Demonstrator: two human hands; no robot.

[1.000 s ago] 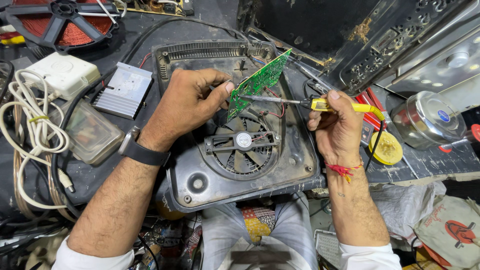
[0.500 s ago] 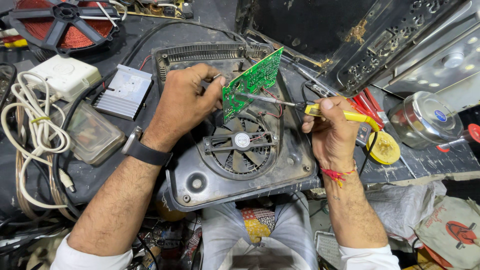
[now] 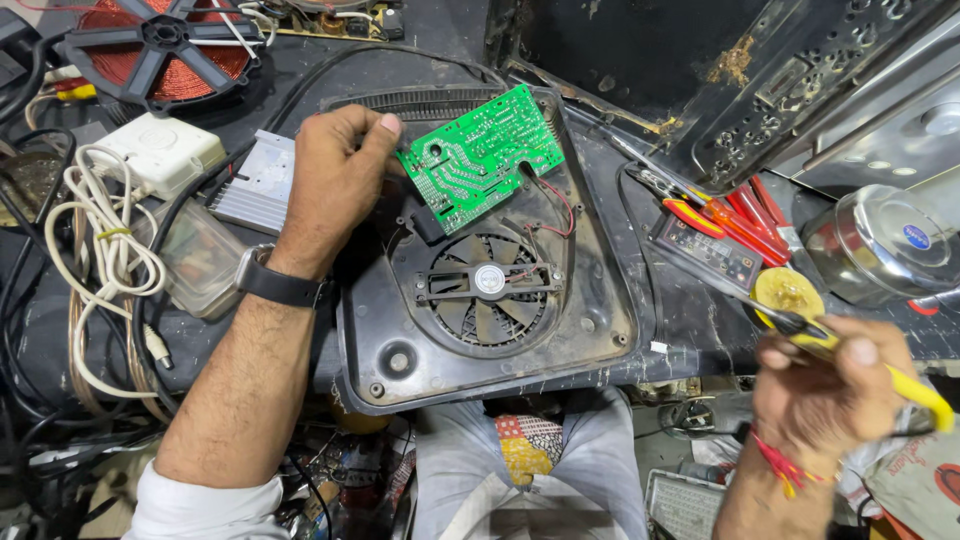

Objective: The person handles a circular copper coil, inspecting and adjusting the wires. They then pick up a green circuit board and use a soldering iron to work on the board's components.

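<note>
Left hand [image 3: 335, 185] pinching green board [image 3: 480, 155] at 12 o'clock over fan housing [image 3: 480, 290], right hand [image 3: 825, 385] gripping yellow iron [image 3: 900, 385] at 4 o'clock.

The setting is an electronics repair workshop. Indicators: a cluttered dark workbench [image 3: 680, 320]; an opened appliance housing [image 3: 480, 290] with exposed cooling fan [image 3: 488, 282]; a bare green circuit board [image 3: 480, 155]; a copper induction coil [image 3: 160, 45]; red-handled pliers [image 3: 715, 212]; loose cables [image 3: 100, 270].
</note>
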